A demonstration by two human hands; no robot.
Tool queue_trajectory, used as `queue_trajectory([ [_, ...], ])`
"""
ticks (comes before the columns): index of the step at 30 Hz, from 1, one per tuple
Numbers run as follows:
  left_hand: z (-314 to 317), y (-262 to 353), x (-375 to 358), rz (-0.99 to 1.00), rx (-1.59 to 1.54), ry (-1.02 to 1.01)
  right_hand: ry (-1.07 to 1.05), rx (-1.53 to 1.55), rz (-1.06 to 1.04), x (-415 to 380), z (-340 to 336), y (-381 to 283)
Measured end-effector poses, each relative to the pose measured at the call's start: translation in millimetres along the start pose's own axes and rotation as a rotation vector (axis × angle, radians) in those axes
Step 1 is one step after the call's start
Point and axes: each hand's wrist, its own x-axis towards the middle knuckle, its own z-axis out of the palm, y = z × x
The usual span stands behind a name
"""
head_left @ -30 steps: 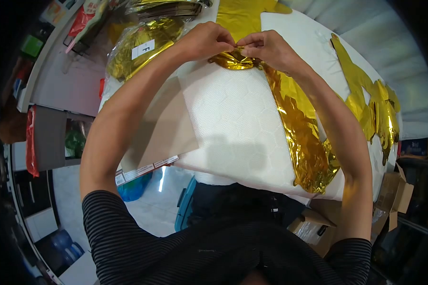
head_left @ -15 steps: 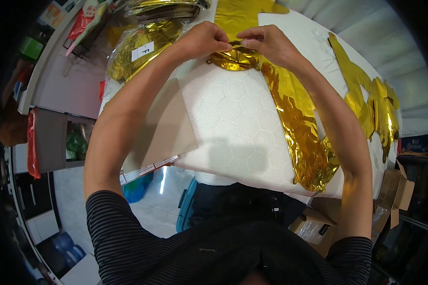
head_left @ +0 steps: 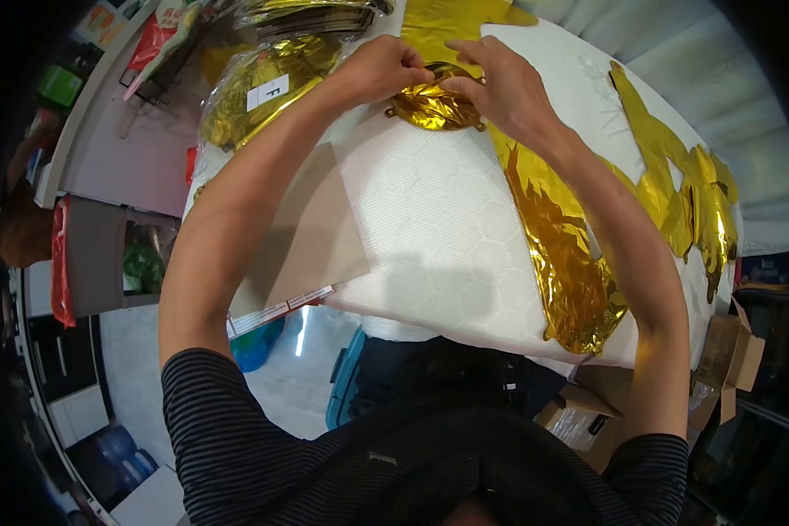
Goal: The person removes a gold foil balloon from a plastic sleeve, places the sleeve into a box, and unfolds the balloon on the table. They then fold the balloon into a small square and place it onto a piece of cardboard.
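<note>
Foil piece (head_left: 438, 112), gold and creased, lies between the two hands near the far side of the white padded surface (head_left: 447, 210); the left hand (head_left: 381, 70) has a narrow grip, thumb and finger pinched at the foil piece's upper edge; the right hand (head_left: 513, 92) has its thumb and forefinger spread wide, the thumb right by the same edge, though whether it touches cannot be told. The right fingers have just parted from the closer pinch of a moment ago; that seems to leave the foil piece held by the left hand alone.

Just beyond the hands is a flat gold sheet (head_left: 447, 31); a long crinkled foil strip (head_left: 557, 263) runs down beside the right forearm (head_left: 618, 215) to the near edge of the padded surface; more gold foil (head_left: 653, 145) lies farther to the right. Past the left forearm (head_left: 237, 197) sits a clear bag (head_left: 228, 118) of gold foil, with a white label (head_left: 267, 91) marked F; a brown board (head_left: 316, 232) lies partly beneath that forearm.
</note>
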Motion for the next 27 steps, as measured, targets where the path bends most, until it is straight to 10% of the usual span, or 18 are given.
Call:
queue_trajectory([
  [10, 0.2, 0.3, 3.3, -0.027, 0.023, -0.001, -0.098, -0.09, -0.214, -28.7, 17.9, -13.1],
  [27, -18.4, 3.3, -15.5, 0.023, -0.296, -0.078, -0.151, 0.087, 0.193, 5.4, 20.3, -2.0],
])
